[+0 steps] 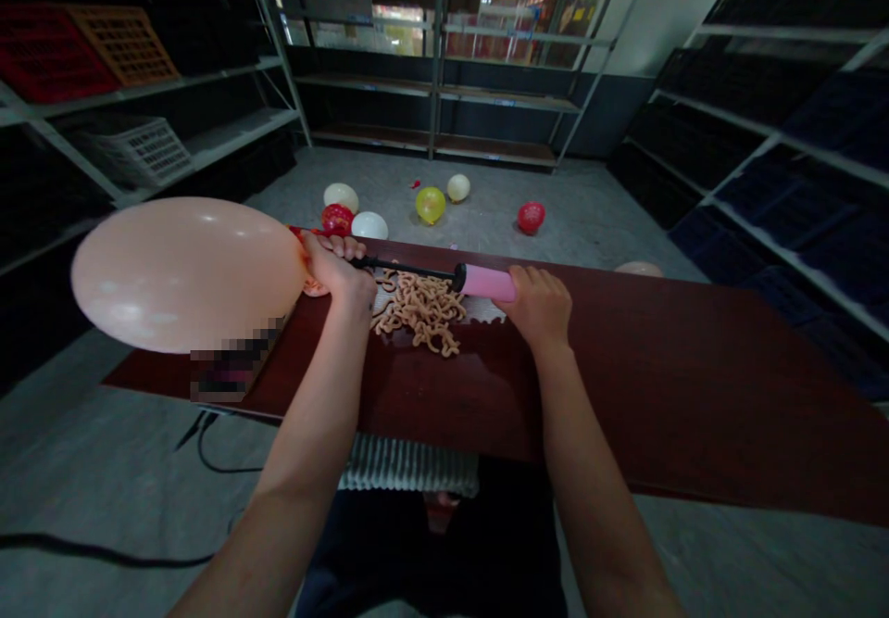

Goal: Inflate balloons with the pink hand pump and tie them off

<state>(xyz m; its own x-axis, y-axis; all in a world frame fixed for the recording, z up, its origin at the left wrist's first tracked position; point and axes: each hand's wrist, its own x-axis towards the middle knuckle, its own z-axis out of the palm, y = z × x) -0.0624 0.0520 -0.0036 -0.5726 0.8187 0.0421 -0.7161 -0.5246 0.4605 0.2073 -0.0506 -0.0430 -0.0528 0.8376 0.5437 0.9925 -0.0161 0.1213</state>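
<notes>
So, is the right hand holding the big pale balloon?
No, the right hand grips the pink part of the pump, while the big pale balloon is at the left hand.

Dimly lit grey floor [590, 220]; metal shelves [507, 96]; two-tone wall [643, 39].

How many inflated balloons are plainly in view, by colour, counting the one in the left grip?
Large peach oval balloon in the left grip: 1
Red round balloons: 2
Yellow round balloon: 1
Whitish rounded balloons: 3
Total: 7
Left out: pale rounded shape at right, mostly hidden.
</notes>
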